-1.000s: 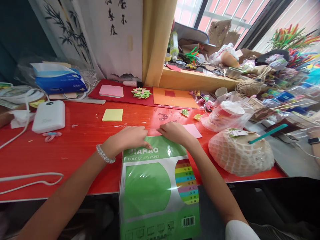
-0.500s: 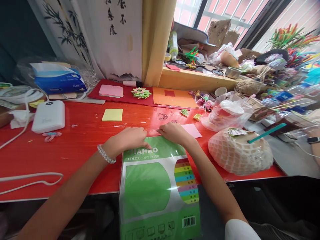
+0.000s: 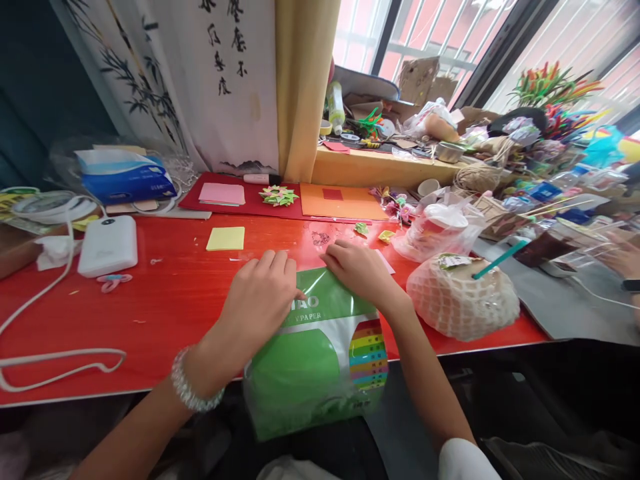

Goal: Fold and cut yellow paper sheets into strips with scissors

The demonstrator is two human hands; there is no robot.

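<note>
A green packet of color copy paper (image 3: 300,363) in a shiny clear sleeve leans over the front table edge, its lower end bent and hanging below. My left hand (image 3: 260,293) is closed on its upper left edge, thumb across the printed lettering. At the upper right corner, my right hand (image 3: 361,272) grips the packet with bent fingers; the fingertips are hidden behind it. Partly behind my right hand lies a pink paper sheet (image 3: 386,262). Farther back on the table is a square of yellow paper (image 3: 225,239).
A net-wrapped coconut (image 3: 463,300) with a teal straw stands right of my right arm, near a plastic bag (image 3: 440,230). On the left lie a white power bank (image 3: 109,245) and a cable (image 3: 65,360). A folded-paper wreath (image 3: 278,195) rests on red sheets behind. Another person's hand (image 3: 623,253) shows far right.
My left hand has moved toward me and down over the packet's upper left, covering more lettering. The packet's lower end has bent and pulled up. The view has shifted slightly.
</note>
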